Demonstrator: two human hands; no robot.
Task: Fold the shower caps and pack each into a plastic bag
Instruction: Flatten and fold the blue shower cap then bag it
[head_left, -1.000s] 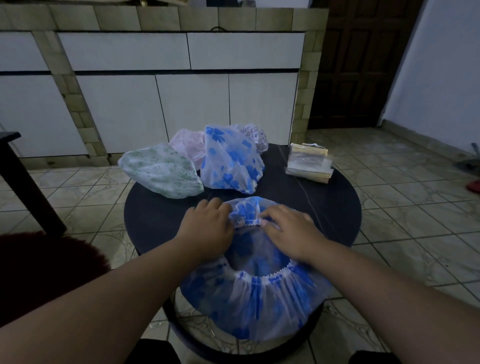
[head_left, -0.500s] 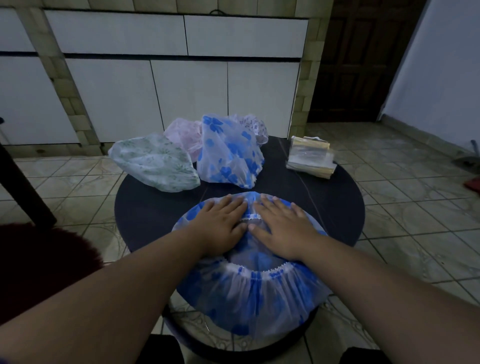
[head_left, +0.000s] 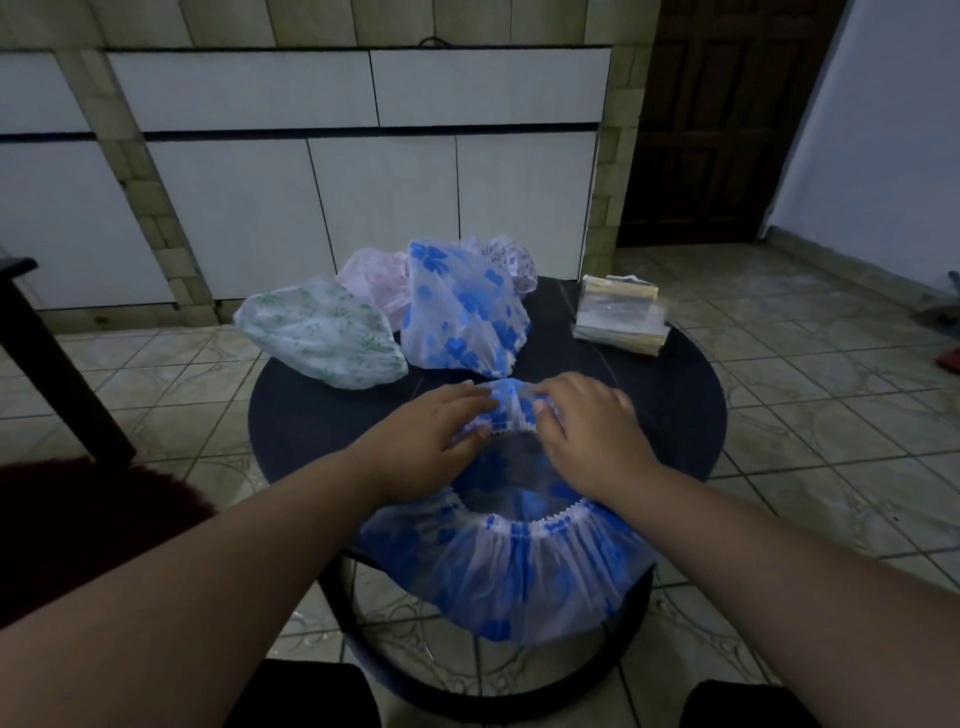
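Half a second ago both palms lay flat on the far part of the blue-flowered shower cap (head_left: 514, 577); now the fingers have curled and gathered its far elastic rim into a bunch. The left hand (head_left: 426, 441) has a grip pinching the rim from the left, and the right hand (head_left: 587, 431) pinches it from the right, with a puff of film raised between them. The cap lies on the near part of the round dark surface (head_left: 291, 421), its near edge hanging over the rim. The fold looks barely begun, probably a drawing of the far edge toward the person.

Beyond, from the left, lie a green-patterned cap (head_left: 322, 332), a pink cap (head_left: 371, 278) and another blue cap (head_left: 462, 312), just beside the hands and close enough to be snagged. At far right sits the stack of plastic bags (head_left: 618, 322), well apart.
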